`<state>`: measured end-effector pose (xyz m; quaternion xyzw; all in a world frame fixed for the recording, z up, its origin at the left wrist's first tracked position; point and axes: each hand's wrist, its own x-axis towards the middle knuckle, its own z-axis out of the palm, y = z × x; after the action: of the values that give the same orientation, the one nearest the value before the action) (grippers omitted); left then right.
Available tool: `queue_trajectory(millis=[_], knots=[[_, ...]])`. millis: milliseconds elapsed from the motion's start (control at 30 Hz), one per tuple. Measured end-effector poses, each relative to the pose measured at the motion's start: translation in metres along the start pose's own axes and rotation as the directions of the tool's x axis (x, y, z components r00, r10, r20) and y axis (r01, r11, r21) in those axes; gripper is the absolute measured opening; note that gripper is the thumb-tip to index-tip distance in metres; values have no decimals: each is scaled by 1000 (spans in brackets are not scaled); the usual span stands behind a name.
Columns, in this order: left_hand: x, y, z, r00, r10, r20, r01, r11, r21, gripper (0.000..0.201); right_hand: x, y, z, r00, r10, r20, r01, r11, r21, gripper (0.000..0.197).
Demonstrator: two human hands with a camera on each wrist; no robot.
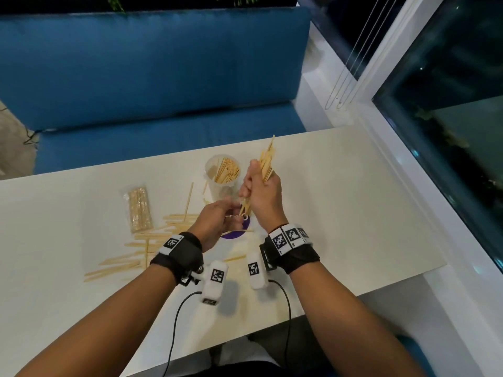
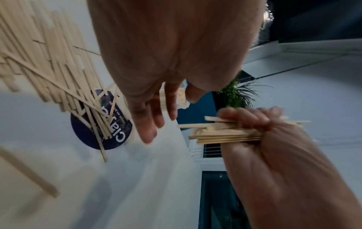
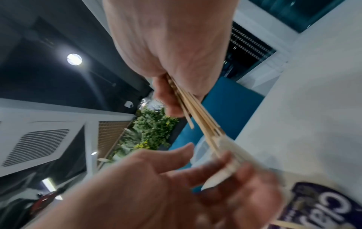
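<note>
The right hand (image 1: 260, 195) is closed tight around a bunch of sticks (image 1: 268, 160) and holds it up over the table (image 1: 340, 202), just beside the cup (image 1: 217, 189). The left hand (image 1: 215, 223) is loose and open, its fingers at the bottom ends of the bunch. On the table lie loose sticks (image 1: 152, 238).

The sticks (image 1: 268, 161) are pale, smooth wood. The cup (image 1: 217, 186) is clear plastic. The packet (image 1: 138, 209) is shiny plastic. The tabletop (image 1: 340, 202) is smooth and matt.
</note>
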<state>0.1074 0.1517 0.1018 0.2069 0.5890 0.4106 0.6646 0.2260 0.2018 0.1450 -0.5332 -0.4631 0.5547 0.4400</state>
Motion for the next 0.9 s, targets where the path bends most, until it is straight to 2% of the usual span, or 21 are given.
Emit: queue_trajectory(millis=[100, 133, 200, 433, 600, 733, 833, 900], knots=[[-7, 7, -1, 961, -165, 222, 208, 960, -185, 60, -7, -10, 11, 999, -41, 24, 40, 997, 69, 40], [-8, 9, -3, 937, -180, 300, 259, 933, -248, 62, -10, -10, 16, 998, -50, 38, 48, 997, 62, 40], [-11, 16, -6, 908, -182, 377, 321, 882, -346, 54, -15, -5, 26, 996, -58, 62, 58, 998, 13, 38], [-7, 26, -30, 876, -277, 395, 423, 834, -354, 41, -23, 9, 45, 998, 7, 57, -4, 998, -59, 37], [-5, 29, -47, 865, -313, 391, 462, 801, -380, 35, -26, 12, 66, 999, -35, 36, 37, 998, -56, 25], [-2, 34, -61, 870, -318, 377, 463, 789, -404, 35, -27, 15, 76, 998, -55, -9, 53, 986, -161, 48], [-1, 43, -70, 879, -312, 362, 454, 780, -431, 32, -26, 18, 84, 998, -62, -25, 54, 969, -242, 50], [0, 49, -75, 875, -323, 360, 464, 771, -435, 28, -23, 21, 85, 993, -112, -45, 88, 927, -365, 46]])
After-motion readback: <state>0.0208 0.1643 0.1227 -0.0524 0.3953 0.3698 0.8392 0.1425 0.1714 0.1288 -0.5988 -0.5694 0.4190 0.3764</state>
